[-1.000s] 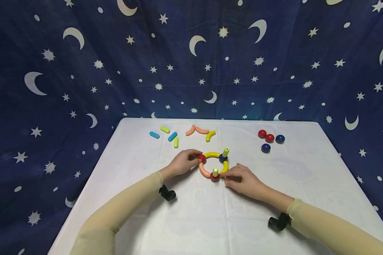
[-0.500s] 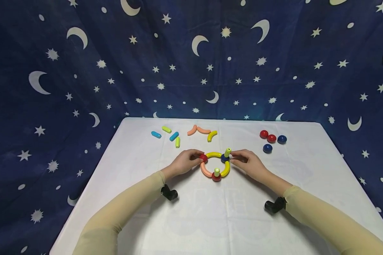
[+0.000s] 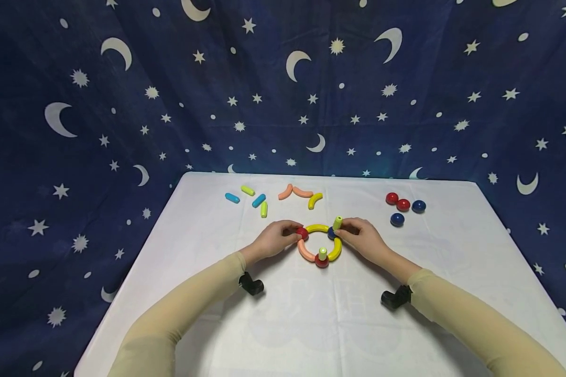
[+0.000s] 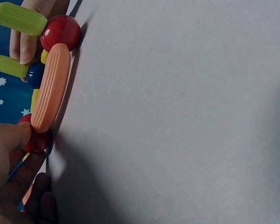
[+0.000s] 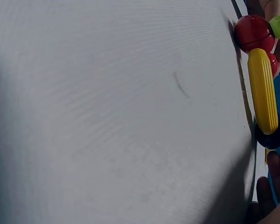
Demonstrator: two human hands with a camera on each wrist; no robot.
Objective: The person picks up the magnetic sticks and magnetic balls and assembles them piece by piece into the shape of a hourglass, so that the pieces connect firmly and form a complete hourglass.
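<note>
A ring of curved toy bars and balls lies mid-table. My left hand [image 3: 273,240] pinches the red ball [image 4: 36,141] at its left between thumb and fingers. At the ring's back right, a green rod [image 3: 338,222] stands up from a blue ball [image 4: 35,75]. The thumb and fingers of my right hand [image 3: 365,242] close on the base of that rod, right at the ball. A second green rod [image 3: 323,253] stands on the front red ball [image 3: 322,263]. A salmon curved bar [image 4: 52,88] and two yellow curved bars, one at right [image 5: 262,92], join the balls.
Behind the ring lie loose salmon bars [image 3: 303,192] and a yellow bar [image 3: 315,201]. Short blue rods [image 3: 259,200] and green rods [image 3: 264,210] are at back left. Red balls [image 3: 403,205] and blue balls [image 3: 397,220] sit at back right. A star-patterned cloth hangs behind.
My right hand has left the yellow bar near the front red ball, moved back along the ring's right side, and closed at the blue ball's green rod. The left hand keeps its hold.
</note>
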